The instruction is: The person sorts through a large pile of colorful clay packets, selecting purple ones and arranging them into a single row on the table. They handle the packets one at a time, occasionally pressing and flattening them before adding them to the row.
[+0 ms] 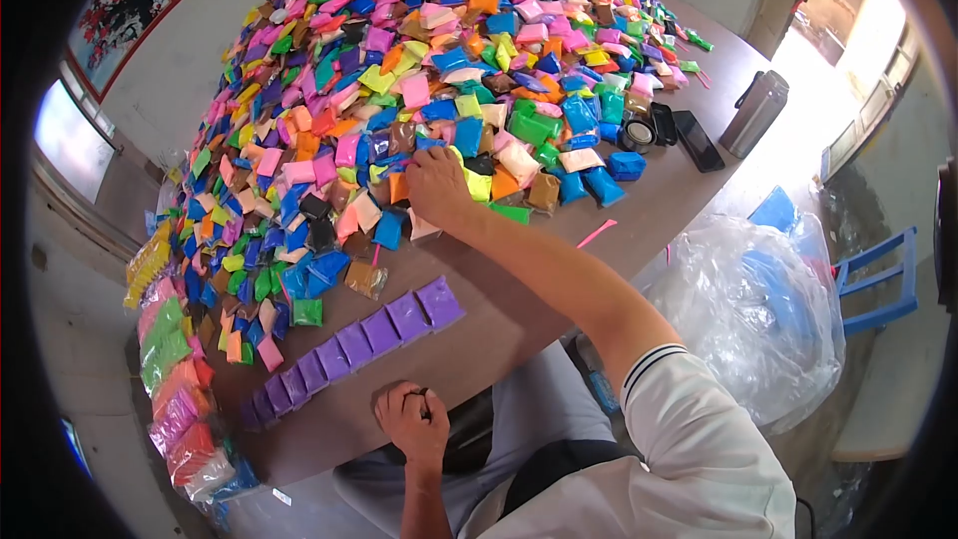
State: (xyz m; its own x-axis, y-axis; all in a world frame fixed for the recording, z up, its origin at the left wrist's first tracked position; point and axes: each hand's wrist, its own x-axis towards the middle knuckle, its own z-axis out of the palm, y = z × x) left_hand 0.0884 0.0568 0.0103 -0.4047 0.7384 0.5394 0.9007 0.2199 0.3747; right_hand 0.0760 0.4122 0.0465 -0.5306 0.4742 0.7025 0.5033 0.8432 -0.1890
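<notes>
My right hand [436,187] reaches into the near side of a big heap of small coloured packets [414,90]. Its fingers curl down among blue and orange packets, and the fingertips are partly hidden. My left hand [409,421] rests closed at the table's near edge, with a small dark spot by the thumb that I cannot make out. Between my left hand and the heap, a slanting row of several purple packets [354,343] lies on the brown table [499,289], laid side by side.
Bundled packets in clear wrap [185,419] line the left table edge. A phone [699,140], a round tin [636,134] and a steel flask [755,114] stand at the right. A pink strip [597,233] lies nearer. A large clear plastic bag [748,309] sits beside a blue frame [883,281].
</notes>
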